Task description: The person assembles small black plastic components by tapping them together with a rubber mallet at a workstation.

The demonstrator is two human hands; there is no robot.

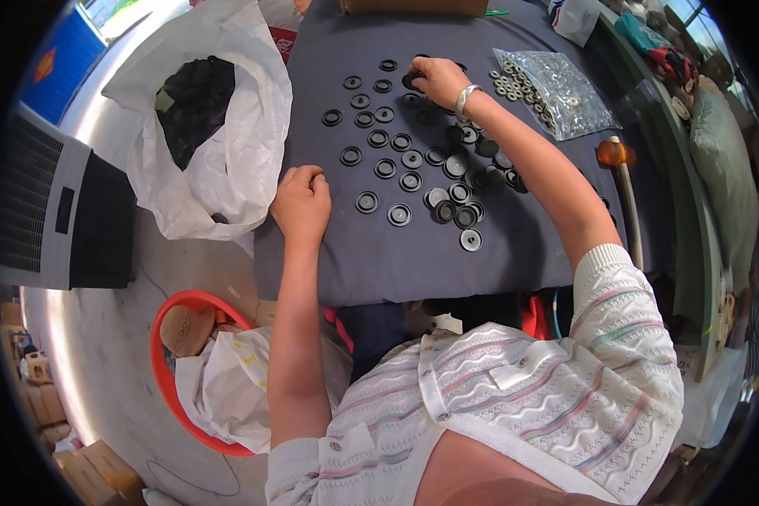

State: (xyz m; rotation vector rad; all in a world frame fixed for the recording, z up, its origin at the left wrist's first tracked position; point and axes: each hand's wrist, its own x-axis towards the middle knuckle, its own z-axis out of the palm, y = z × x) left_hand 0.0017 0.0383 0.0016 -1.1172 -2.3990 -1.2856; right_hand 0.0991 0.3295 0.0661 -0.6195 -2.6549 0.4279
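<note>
Several black round discs [411, 158] lie spread in rows on a dark grey cloth-covered table [447, 261]. My right hand [437, 78] reaches to the far rows with a bracelet on its wrist, fingertips pressing on a black disc [412, 81] there. My left hand [301, 199] rests as a loose fist on the cloth near the table's left edge, a little left of the nearest discs; nothing shows in it. A clear plastic bag of small metal rings [551, 89] lies to the right of my right hand.
A white sack [228, 160] holding black parts stands left of the table. A red basin [167, 371] with white bags sits on the floor below. A wooden-handled mallet [622, 181] lies at the table's right. A grey appliance [51, 211] stands far left.
</note>
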